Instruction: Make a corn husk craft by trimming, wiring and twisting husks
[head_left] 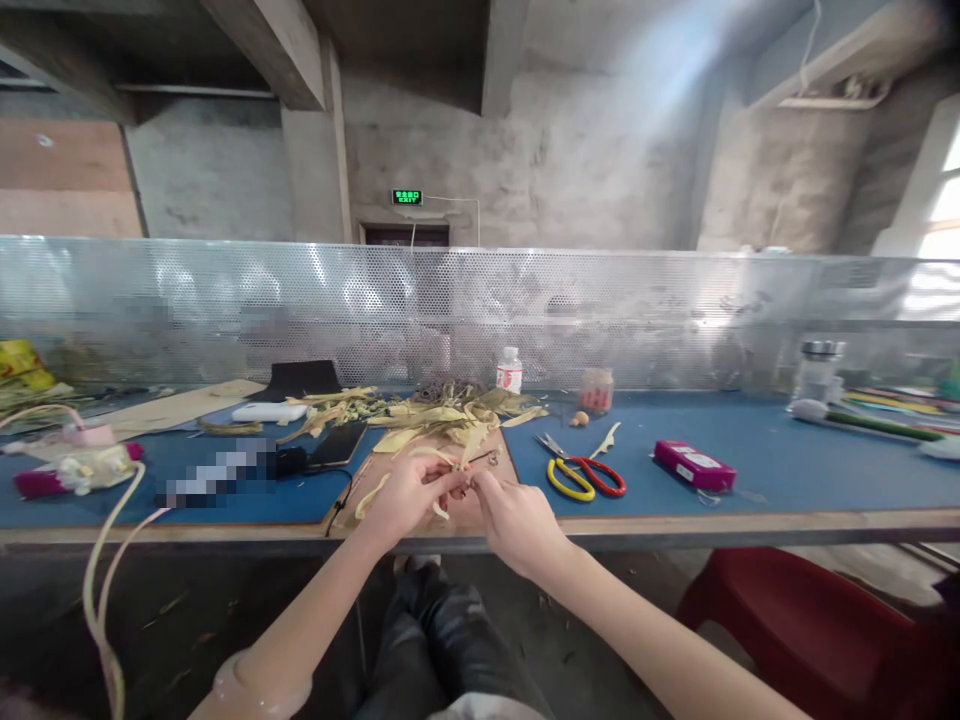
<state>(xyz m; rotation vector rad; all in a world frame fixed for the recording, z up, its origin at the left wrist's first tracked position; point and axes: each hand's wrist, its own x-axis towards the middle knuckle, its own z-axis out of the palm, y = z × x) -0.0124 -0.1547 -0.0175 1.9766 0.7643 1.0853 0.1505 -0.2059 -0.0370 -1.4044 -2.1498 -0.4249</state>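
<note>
Two hands together at the near middle of the tabletop (637,425), and it's close finger work; the left hand (409,495) pinches in from the left, the right hand (521,525) meets it from the right, fingertips nearly touching, both clamped on the base of a pale leaf strip (471,445) that pokes up between them; just how each finger grips is too small to tell; under them lies a brown board (386,465), reaching to the near edge, with a pale curled strip (371,497) to the left of the left hand; on the far part of the board and beyond it spreads a heap of dried leaves (420,420), yellowish and tangled; over to the right now, scissors (576,464) with one yellow and one red handle, blades pointing far left, a pale scrap (607,440) just beside them on the far side; farther off, a small round ball (580,419) sits near a jar (597,392) with reddish contents, and a white bottle (510,372) stands upright behind the leaves; well to the right, a purple box (694,466) lies flat, a metal-lidded tumbler (817,375) standing beyond it; left of the board, a dark flat device (339,445) lies near a white case (268,412); and along the far side runs a perforated metal screen (600,300).
</note>
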